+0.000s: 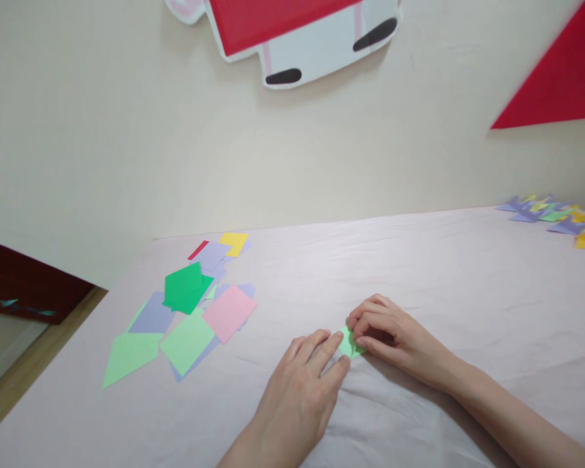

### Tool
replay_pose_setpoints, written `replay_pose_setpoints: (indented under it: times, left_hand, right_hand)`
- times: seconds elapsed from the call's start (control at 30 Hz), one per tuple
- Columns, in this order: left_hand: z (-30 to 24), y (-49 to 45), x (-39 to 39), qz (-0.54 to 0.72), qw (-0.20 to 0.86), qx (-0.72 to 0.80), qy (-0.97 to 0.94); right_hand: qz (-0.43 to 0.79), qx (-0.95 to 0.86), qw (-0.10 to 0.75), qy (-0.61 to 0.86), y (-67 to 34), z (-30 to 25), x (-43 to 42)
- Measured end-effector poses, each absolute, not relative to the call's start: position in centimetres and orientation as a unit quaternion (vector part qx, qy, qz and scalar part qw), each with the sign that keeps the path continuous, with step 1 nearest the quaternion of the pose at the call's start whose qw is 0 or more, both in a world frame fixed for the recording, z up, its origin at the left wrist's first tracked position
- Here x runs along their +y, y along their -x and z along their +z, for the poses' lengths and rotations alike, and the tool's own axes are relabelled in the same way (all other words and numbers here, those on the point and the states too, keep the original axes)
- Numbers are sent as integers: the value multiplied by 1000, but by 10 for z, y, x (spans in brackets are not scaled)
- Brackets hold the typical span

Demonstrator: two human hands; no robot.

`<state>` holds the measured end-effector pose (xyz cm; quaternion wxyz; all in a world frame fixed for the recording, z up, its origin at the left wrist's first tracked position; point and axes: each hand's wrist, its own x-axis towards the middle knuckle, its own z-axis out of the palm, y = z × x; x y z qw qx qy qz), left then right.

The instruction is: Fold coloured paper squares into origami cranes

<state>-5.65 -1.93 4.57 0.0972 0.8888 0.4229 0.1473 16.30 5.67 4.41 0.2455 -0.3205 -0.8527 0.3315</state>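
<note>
A small light green piece of paper, apparently folded, lies on the cloth between my two hands. My left hand comes in from below, its fingertips and thumb holding the paper's left edge down. On the other side, my right hand is curled, with thumb and fingers closed on the right edge of the same paper. My fingers cover parts of its edges, so its full shape is hidden.
Loose coloured paper sheets lie to the left: dark green, pink, light green and yellow. Several folded paper pieces cluster at the far right. A pale cloth meets the wall behind.
</note>
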Motion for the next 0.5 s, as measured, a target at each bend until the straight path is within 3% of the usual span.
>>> replay_pose_setpoints:
  times: [0.5]
  left_hand:
    - [47, 53, -18, 151, 106, 412, -893]
  right_hand:
    - [308, -840, 253, 368, -153, 41, 54]
